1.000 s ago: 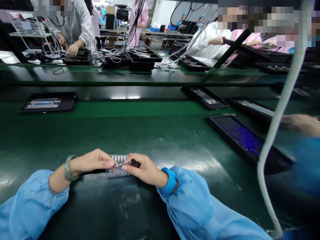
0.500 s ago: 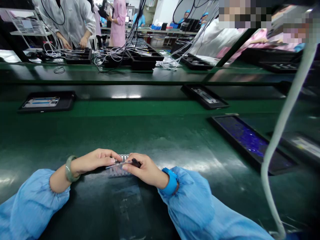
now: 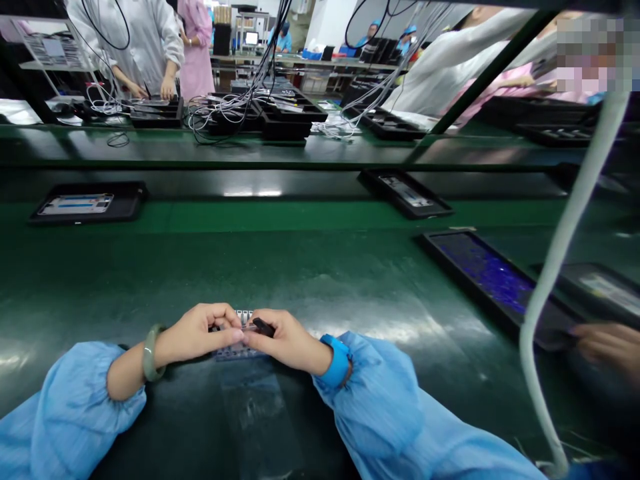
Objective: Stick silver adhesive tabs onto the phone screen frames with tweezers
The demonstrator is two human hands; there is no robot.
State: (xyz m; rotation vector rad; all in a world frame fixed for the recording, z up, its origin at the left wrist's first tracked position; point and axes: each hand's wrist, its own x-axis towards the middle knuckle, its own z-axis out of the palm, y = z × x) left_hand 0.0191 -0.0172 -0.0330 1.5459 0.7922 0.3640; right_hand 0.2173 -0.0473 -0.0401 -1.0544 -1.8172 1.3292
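Observation:
My left hand (image 3: 197, 335) and my right hand (image 3: 285, 340) nearly meet at their fingertips over a small clear plastic tray (image 3: 237, 353) with a row of white parts (image 3: 244, 318). My right fingers hold a small black-handled tool (image 3: 263, 327), probably tweezers, whose tip is hidden. The left fingers curl closed over the tray's near part, hiding whatever lies between them. A jade bangle circles my left wrist, and a blue band circles my right.
A clear plastic sheet (image 3: 257, 407) lies on the dark mat below my hands. Black trays (image 3: 87, 205) holding device frames sit on the green belt. A white cable (image 3: 550, 287) hangs at right, beside a co-worker's hand (image 3: 607, 343). Other workers stand at cable-strewn benches beyond.
My hands have drawn closer together, and the tool's thin metal tip no longer shows. A co-worker's hand has moved lower at the right. The view has shifted slightly.

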